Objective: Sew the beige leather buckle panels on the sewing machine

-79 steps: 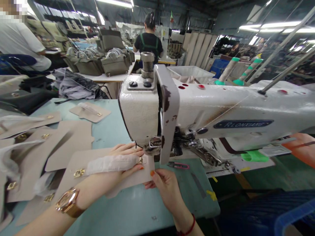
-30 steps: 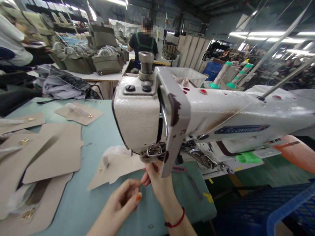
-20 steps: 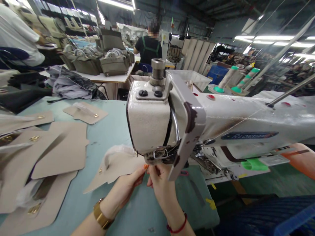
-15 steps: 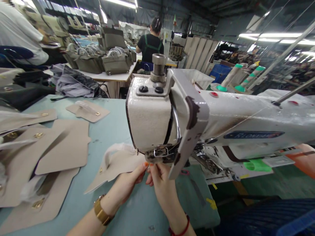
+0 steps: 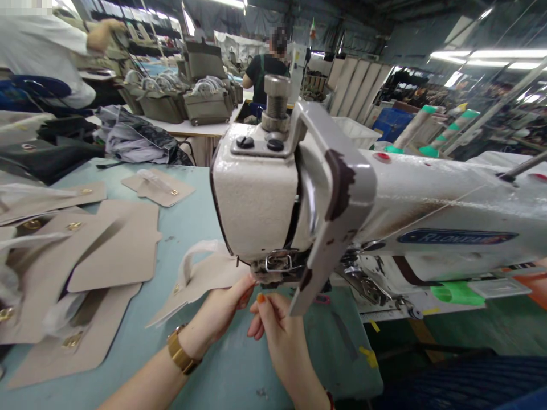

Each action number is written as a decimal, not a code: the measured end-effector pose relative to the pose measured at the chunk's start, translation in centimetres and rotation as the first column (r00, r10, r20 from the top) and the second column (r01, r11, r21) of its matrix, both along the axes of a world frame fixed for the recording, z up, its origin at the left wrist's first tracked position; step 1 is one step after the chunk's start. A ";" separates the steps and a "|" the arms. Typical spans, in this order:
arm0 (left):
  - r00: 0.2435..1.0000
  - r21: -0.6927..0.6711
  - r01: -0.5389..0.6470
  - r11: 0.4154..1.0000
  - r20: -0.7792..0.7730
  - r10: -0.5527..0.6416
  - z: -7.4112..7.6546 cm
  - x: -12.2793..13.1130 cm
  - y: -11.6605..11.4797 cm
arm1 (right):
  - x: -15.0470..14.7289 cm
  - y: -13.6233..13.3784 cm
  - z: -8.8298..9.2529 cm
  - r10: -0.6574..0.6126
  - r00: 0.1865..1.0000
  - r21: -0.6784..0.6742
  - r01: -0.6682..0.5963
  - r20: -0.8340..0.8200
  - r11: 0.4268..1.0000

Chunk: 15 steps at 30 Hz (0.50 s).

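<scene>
A beige leather-like panel (image 5: 209,273) with a pale wrapped strap (image 5: 187,263) lies under the head of a white sewing machine (image 5: 256,210). My left hand (image 5: 224,310), with a gold watch at its wrist, is closed on the panel's near edge, thumb on top beside the presser area. The thumb tip is partly hidden by the machine head. Just right of it, my right hand (image 5: 277,324) is apart from the panel, thumb and forefinger pinched and the other fingers curled. Whatever those fingertips hold, if anything, is too small to make out. The needle is hidden.
Several beige panels (image 5: 122,245) with gold fittings are piled on the blue-green table (image 5: 179,208) at left. A grey metal guard (image 5: 329,228) slants down close to my right hand. Thread cones (image 5: 414,128) stand behind the machine. Co-workers (image 5: 262,74) sit beyond, near grey bags (image 5: 209,105).
My right hand has drawn slightly down and away from my left hand and the machine head. My left hand stays by the panel. The view has shifted a little.
</scene>
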<state>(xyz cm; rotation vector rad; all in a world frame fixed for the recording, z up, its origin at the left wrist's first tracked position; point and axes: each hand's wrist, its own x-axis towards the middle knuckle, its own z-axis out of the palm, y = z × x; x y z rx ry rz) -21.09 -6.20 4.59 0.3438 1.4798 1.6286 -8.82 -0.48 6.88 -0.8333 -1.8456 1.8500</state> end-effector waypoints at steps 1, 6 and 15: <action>1.000 -0.004 -0.003 1.000 0.004 0.003 0.2 0.0 0.1 | 0.2 -0.1 0.0 0.005 1.000 -0.015 -0.005 0.000 1.000; 0.999 0.014 -0.026 1.000 -0.031 0.027 1.6 0.3 0.5 | 0.7 -0.5 -0.2 0.014 1.000 -0.071 -0.014 -0.006 0.997; 0.990 0.072 -0.133 0.989 -0.045 0.136 1.2 0.8 1.1 | 1.2 -0.9 -0.5 0.049 0.999 -0.071 -0.050 -0.008 0.996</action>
